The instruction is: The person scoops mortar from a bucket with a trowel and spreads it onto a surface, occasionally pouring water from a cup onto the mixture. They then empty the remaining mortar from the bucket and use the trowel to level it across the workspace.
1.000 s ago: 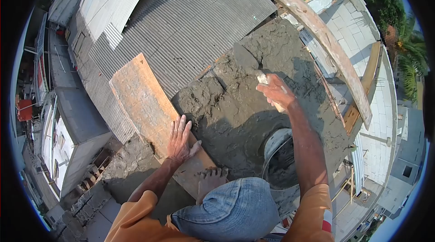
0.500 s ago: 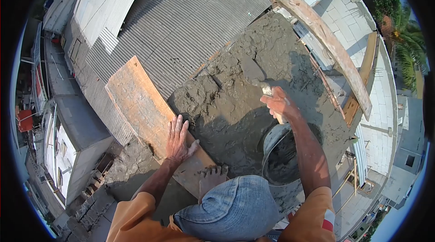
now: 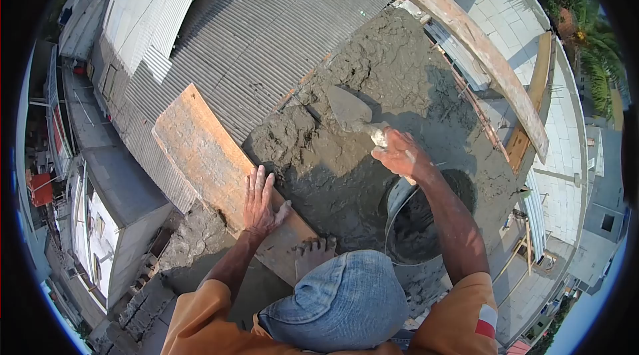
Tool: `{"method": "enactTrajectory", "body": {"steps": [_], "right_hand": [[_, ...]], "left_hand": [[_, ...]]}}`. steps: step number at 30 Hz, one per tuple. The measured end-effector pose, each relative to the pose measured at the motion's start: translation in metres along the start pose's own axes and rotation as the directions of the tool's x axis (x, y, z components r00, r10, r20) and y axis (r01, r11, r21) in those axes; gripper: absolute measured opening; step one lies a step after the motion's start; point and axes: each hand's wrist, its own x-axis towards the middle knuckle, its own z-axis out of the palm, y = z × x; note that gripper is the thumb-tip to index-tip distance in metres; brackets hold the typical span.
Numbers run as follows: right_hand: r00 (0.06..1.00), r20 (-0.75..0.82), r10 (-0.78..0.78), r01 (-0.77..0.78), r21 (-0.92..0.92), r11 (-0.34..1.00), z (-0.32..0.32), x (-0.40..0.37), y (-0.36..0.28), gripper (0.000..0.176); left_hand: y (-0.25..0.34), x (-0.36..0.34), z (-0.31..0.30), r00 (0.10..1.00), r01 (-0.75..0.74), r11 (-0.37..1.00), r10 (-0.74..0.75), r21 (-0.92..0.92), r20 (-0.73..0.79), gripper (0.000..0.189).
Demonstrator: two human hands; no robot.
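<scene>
My right hand (image 3: 402,153) is wrapped round the handle of a trowel (image 3: 350,107), whose grey blade lies at the surface of the wet mortar (image 3: 333,169). Fingers stretched, my left hand (image 3: 261,205) rests flat on a wooden plank (image 3: 206,139) smeared with dried mortar. My bare foot (image 3: 313,254) is on the plank's near end. A bucket (image 3: 393,235) with dark mortar inside stands just below my right forearm, which hides part of its rim.
Corrugated roofing (image 3: 266,29) adjoins the mortar on the far left. A long wooden beam (image 3: 459,22) arches across the upper right, near another plank (image 3: 536,95). Pale block walls (image 3: 566,175) stand lower at right. Rough rubble (image 3: 193,242) lies at the left edge.
My right hand and the trowel have moved a little to the left, and the blade now shows more of its face. My left hand stays on the plank.
</scene>
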Motion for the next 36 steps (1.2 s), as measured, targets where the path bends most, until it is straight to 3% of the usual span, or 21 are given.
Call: {"method": "enactTrajectory", "body": {"steps": [1,3,5,7,9,13,15,17,19,21,22,24,25,27,29,32,34,35,36], "right_hand": [[0.997,-0.074,-0.027,0.026,-0.005,1.0,-0.009,-0.005,0.002,0.047],[0.991,0.085,0.107,-0.117,0.118,0.986,-0.081,-0.023,-0.028,0.049],[0.982,-0.186,0.041,-0.042,-0.004,0.999,-0.096,-0.053,-0.014,0.05],[0.983,-0.139,0.121,-0.107,0.109,0.988,-0.125,-0.085,-0.001,0.048],[0.963,-0.104,0.248,-0.236,0.112,0.965,-0.152,-0.126,0.003,0.042],[0.943,-0.079,0.324,-0.319,0.077,0.945,-0.168,-0.206,0.031,0.035],[0.959,-0.054,0.279,-0.283,-0.263,0.922,-0.164,-0.241,0.037,0.033],[0.931,-0.007,0.366,-0.35,-0.306,0.885,-0.155,-0.254,0.033,0.029],[0.943,-0.009,0.332,-0.276,-0.58,0.767,-0.124,-0.256,0.048,0.025],[0.973,-0.121,0.199,-0.222,-0.738,0.637,-0.095,-0.246,0.054,0.026],[0.979,-0.147,0.14,-0.201,-0.792,0.576,-0.081,-0.237,0.056,0.029],[0.99,-0.128,0.066,-0.143,-0.807,0.573,-0.049,-0.221,0.055,0.034],[0.989,-0.126,0.073,-0.145,-0.806,0.573,-0.035,-0.222,0.053,0.034],[0.996,-0.087,0.013,-0.077,-0.799,0.596,-0.012,-0.236,0.045,0.036],[0.998,-0.053,-0.025,-0.028,-0.803,0.596,-0.033,-0.252,0.038,0.034],[0.999,0.036,0.001,0.025,-0.699,0.715,-0.07,-0.272,0.037,0.037],[0.98,0.016,0.196,-0.12,-0.739,0.663,-0.09,-0.276,0.039,0.038],[0.979,0.02,0.205,-0.124,-0.737,0.664,-0.095,-0.276,0.039,0.038],[0.953,0.022,0.302,-0.171,-0.785,0.596,-0.099,-0.276,0.039,0.039]], "left_hand": [[0.0,0.0,-0.001,1.0,-0.006,1.0,0.006,-0.002,0.006,0.084],[0.002,0.001,-0.002,1.0,0.012,1.0,-0.012,-0.005,0.017,0.083],[0.001,0.0,-0.001,0.999,0.011,1.0,-0.011,0.002,0.043,0.082],[0.0,-0.001,0.002,0.999,0.026,0.999,-0.025,-0.027,0.03,0.084],[-0.001,-0.002,0.003,1.0,-0.01,1.0,0.01,-0.021,0.023,0.082],[0.009,0.005,0.004,0.998,-0.063,0.997,0.063,-0.049,-0.005,0.083],[0.042,0.018,0.001,0.998,-0.06,0.977,0.058,-0.204,-0.015,0.086],[0.088,0.035,-0.005,0.998,-0.042,0.944,0.056,-0.327,0.033,0.089],[0.143,0.055,0.001,0.985,0.048,0.581,0.106,-0.813,0.134,0.089],[0.182,0.067,0.024,0.966,0.169,0.313,0.134,-0.935,0.219,0.085],[0.198,0.076,0.03,0.965,0.165,0.316,0.143,-0.934,0.218,0.085],[0.222,0.093,0.036,0.92,0.327,0.06,0.206,-0.943,0.333,0.08],[0.226,0.1,0.037,0.918,0.333,0.06,0.21,-0.941,0.338,0.08],[0.231,0.113,0.036,0.854,0.483,-0.061,0.252,-0.873,0.455,0.083],[0.234,0.123,0.035,0.839,0.509,-0.047,0.249,-0.859,0.484,0.086],[0.243,0.123,0.035,0.828,0.514,0.014,0.253,-0.857,0.501,0.088],[0.252,0.116,0.029,0.821,0.517,0.03,0.266,-0.855,0.506,0.089],[0.256,0.111,0.025,0.818,0.511,0.049,0.279,-0.858,0.503,0.089],[0.263,0.102,0.023,0.801,0.535,-0.022,0.33,-0.845,0.499,0.089]]}}
